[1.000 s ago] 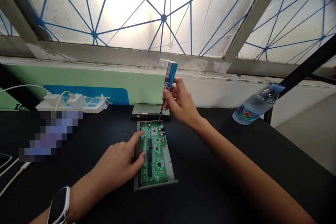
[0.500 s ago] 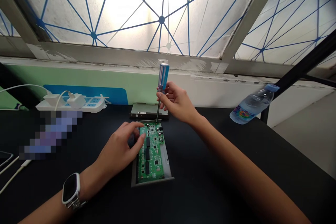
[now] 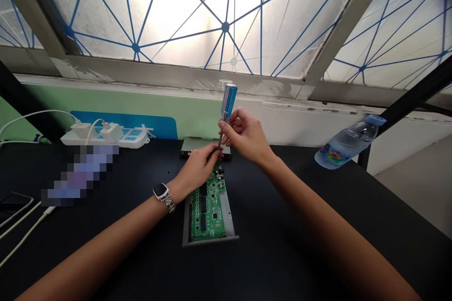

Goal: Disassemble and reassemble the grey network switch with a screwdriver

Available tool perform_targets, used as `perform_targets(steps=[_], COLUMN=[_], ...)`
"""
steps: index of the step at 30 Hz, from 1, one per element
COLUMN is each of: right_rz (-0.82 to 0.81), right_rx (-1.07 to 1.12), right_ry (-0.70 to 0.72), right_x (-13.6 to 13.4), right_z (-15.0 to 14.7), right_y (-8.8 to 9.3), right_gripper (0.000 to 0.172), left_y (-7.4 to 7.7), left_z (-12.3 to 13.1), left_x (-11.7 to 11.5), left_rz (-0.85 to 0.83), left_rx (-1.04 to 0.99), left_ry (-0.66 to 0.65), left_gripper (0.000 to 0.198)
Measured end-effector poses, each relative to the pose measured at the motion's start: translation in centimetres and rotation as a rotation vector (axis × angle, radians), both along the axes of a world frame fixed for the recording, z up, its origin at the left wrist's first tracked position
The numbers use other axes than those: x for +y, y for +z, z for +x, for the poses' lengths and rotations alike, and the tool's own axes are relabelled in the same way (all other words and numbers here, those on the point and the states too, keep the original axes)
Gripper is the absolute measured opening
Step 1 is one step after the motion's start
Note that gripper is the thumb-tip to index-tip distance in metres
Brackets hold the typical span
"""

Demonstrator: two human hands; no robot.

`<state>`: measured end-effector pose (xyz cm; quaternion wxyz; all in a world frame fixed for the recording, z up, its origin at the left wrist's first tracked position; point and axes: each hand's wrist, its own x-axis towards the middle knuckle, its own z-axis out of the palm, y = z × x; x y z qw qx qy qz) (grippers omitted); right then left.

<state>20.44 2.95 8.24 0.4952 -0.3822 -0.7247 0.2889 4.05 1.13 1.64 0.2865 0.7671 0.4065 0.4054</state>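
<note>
A green circuit board point(image 3: 209, 209) lies in a grey metal tray point(image 3: 229, 218) on the black table. My right hand point(image 3: 245, 135) grips the blue-and-clear handle of a screwdriver point(image 3: 228, 103), held nearly upright with its tip at the board's far end. My left hand point(image 3: 199, 165) reaches over the far end of the board, its fingers pinched around the screwdriver's shaft near the tip. A watch sits on my left wrist.
A grey metal cover point(image 3: 197, 146) lies just behind the board. A white power strip point(image 3: 106, 135) with plugged chargers sits at the back left, cables trailing to a phone point(image 3: 12, 203) at the left edge. A water bottle point(image 3: 348, 141) lies at the table's right edge.
My left hand has left the board's left side and moved up to the far end, closing on the screwdriver's shaft. The right hand and screwdriver stay in place.
</note>
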Motion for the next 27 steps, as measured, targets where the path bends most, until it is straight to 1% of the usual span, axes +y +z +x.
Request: perform_targets(steps=[3,6,8,10,18,22,27], right_rz=[0.111,0.226,0.24,0.206,0.053,0.002,-0.06], right_rx=[-0.099,-0.172,-0.183,-0.173,-0.067,-0.019,-0.025], right_ry=[-0.087,-0.191,-0.218,-0.186,0.037,0.083,0.161], right_x=[-0.3,-0.4,-0.2,0.0,0.6,0.6,0.7], right_z=[-0.3,-0.6,-0.7,-0.7,-0.3,-0.2,0.0], right_y=[0.4,0.7,0.7,0.7,0.7,0.8,1.0], right_gripper=[0.032,0.04,0.044,0.043,0.033,0.034,0.036], left_y=[-0.2,-0.4,-0.5,-0.6,-0.7,-0.9,-0.9], left_z=[-0.3,-0.5,-0.5,-0.5,-0.8,-0.9,-0.9], left_x=[-0.1,-0.1,0.1,0.2,0.4,0.5,0.5], left_rz=[0.018,0.02,0.015,0.005,-0.023,-0.017,-0.017], left_rx=[-0.007,-0.022,-0.033,-0.041,-0.032,-0.041,-0.042], left_ry=[0.016,0.016,0.016,0.014,-0.024,-0.03,-0.027], left_gripper=[0.022,0.023,0.023,0.024,0.029,0.03,0.03])
